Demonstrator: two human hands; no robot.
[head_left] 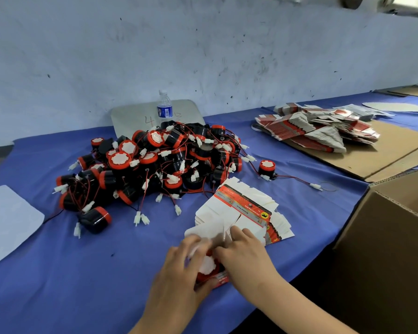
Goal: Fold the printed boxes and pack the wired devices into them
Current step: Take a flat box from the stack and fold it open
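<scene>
We've got the left hand (179,268) gripping the box (212,277) | device (206,263) inside | right hand (244,254) curled on its flap (203,231) | pile (155,162) behind

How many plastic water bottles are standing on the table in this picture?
1. The water bottle stands upright at the back of the table, behind the pile of wired devices and against the grey board. The pile could hide others.
</scene>
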